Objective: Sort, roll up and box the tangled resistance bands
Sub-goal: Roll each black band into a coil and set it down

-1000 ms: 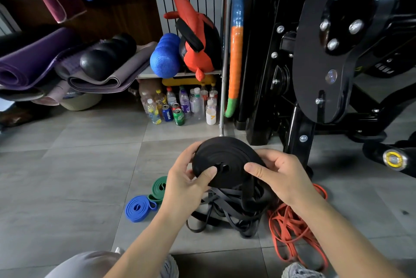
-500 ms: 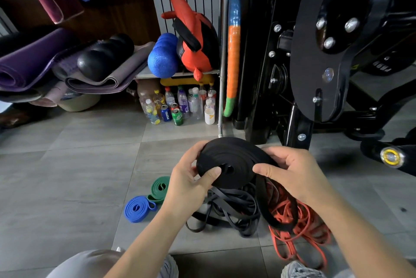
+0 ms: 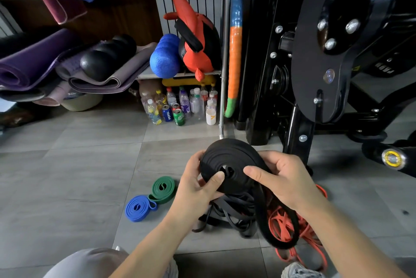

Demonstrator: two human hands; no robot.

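I hold a wide black band wound into a thick coil (image 3: 227, 160) above the floor. My left hand (image 3: 198, 190) grips the coil's left side with the thumb near its centre. My right hand (image 3: 283, 178) grips its right side, thumb on the face. A loose black loop (image 3: 279, 230) of the same band hangs down from the coil under my right hand. Below lie a tangle of thin black bands (image 3: 229, 212) and a heap of orange bands (image 3: 290, 228). A rolled green band (image 3: 163, 187) and a rolled blue band (image 3: 138, 208) sit on the floor to the left, touching.
A black gym machine (image 3: 315, 75) stands close at the right. Bottles and cans (image 3: 180, 106) crowd under a shelf with a blue foam roller (image 3: 164, 57) and a red bag. Rolled mats (image 3: 45, 63) lie at the back left. Grey tile floor (image 3: 67, 176) spreads left. No box is in view.
The coil has turned in my hands and the free tail has swung out into a longer loop hanging on the right, over the orange bands. Both hands keep their hold.
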